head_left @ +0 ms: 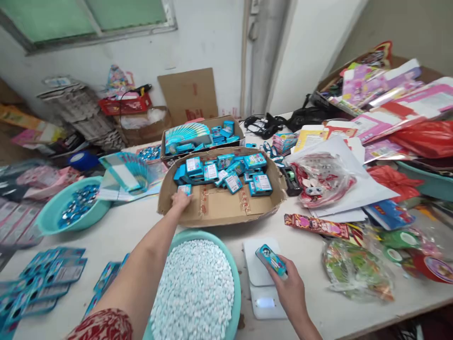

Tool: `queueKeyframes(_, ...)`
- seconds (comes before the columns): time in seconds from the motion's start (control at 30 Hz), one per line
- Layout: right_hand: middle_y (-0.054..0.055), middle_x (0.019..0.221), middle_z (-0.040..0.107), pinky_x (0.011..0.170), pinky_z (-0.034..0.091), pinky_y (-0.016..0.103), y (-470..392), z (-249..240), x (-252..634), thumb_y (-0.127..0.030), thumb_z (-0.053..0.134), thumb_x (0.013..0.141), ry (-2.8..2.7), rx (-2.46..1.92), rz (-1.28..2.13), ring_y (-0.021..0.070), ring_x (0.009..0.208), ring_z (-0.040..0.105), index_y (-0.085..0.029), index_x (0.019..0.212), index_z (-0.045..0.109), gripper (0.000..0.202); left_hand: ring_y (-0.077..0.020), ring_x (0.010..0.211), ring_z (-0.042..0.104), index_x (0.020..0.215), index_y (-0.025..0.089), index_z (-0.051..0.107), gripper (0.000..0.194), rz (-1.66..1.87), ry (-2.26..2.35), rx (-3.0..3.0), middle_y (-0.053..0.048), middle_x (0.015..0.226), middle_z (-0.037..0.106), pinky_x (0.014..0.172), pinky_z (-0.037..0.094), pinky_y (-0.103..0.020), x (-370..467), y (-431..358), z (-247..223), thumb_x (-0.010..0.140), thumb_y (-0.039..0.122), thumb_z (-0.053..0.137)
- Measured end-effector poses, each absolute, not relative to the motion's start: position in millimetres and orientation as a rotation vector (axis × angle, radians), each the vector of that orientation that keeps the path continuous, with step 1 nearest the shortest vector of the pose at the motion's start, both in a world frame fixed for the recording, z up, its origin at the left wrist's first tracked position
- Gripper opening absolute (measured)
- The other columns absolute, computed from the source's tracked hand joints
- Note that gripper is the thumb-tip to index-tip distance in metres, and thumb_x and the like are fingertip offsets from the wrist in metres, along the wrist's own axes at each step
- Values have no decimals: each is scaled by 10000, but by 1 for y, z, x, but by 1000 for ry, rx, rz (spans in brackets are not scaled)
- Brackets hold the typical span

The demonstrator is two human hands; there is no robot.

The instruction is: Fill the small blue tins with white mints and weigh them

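My right hand grips a small blue candy box, tilted over the plate of a white digital scale. The scale's display is lit. My left hand reaches into the left front of a shallow cardboard box, its fingers on another small blue box. Several more blue boxes lie piled toward the back of this carton. Below my left forearm stands a turquoise tub full of pale blue and white candy pieces.
To the left are a turquoise basin of shiny blue pieces, fanned blue cards and flat blue packages. Behind stands a second carton. Plastic bags, papers and packaging crowd the right side.
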State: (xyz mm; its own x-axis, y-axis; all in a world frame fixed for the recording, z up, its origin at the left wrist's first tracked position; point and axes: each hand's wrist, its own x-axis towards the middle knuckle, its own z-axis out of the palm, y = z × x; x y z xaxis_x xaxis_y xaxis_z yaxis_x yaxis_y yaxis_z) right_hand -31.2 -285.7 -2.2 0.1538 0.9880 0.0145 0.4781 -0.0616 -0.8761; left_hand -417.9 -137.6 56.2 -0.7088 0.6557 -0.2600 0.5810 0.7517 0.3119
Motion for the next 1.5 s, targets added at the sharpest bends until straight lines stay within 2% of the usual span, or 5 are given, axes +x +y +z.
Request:
queueKeyframes(0.37,150,1211,526,888,487,484,-333,41,-52,-273,664,809,-1630,-1351,133,309,1136,515,-210,1274,495,500,-272,1053,581,1319,181,332,899,513,2016,1057,-115,1142,596,869,456,-351,-407,-163,67,519,243,736)
queueKeyframes(0.63,148,1349,469,893,505,426,-313,100,-117,-377,812,612,-1387,-1160,1228,288,1181,522,-239,1364,325,906,-338,1087,569,1230,165,545,711,940,692,678,-117,1151,633,938,417,-424,-325,-327,106,560,333,710)
queueKeyframes(0.87,-45,770,636,712,487,288,-361,114,-105,-351,838,526,-1065,-1197,1813,165,732,613,-227,948,506,551,-299,1101,538,1131,157,631,549,903,1013,809,-134,1229,587,861,442,-349,-312,-386,93,767,562,571)
queueKeyframes(1.3,102,1382,436,972,446,373,-407,103,-130,-465,820,576,-904,-1088,1610,256,1205,489,-255,1383,338,963,-276,1063,576,1245,190,488,552,925,1668,1163,-102,1190,605,953,435,-446,-244,-446,98,757,418,613)
queueKeyframes(1.5,88,1220,613,983,441,435,-413,98,-104,-331,785,638,-610,-1179,1665,260,1072,605,-218,1435,295,942,-256,1201,503,1290,215,472,519,705,1441,1735,-117,1307,536,1008,414,-418,-254,-435,105,810,379,579)
